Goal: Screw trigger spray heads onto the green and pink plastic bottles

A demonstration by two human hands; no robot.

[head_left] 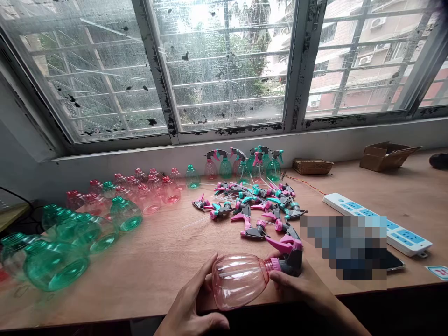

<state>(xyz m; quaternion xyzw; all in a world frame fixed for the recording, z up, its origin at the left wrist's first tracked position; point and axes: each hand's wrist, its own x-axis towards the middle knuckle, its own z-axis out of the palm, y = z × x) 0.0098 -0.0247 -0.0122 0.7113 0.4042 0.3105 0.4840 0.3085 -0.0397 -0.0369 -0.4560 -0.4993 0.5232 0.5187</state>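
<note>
A clear pink spray bottle (240, 281) lies on its side in the air at the table's front edge, its base to the left. A grey and pink trigger sprayer (292, 256) sits at its neck. My right hand (292, 284) is closed around the neck and sprayer, thumb on the near side of the collar. My left hand (192, 298) is cupped beside the base, fingers spread behind it and thumb apart from the bottle; whether the hidden fingertips touch it I cannot tell. Beyond lies a pile of loose trigger sprayers (247, 207) with thin tubes.
Green bottles (56, 266) and pink bottles (150, 198) without sprayers stand at left. Several bottles with sprayers (226, 165) stand by the wall. To the right are a power strip (378, 221), a blurred-out phone (395, 261), a flat cardboard box (312, 166) and an open carton (385, 156).
</note>
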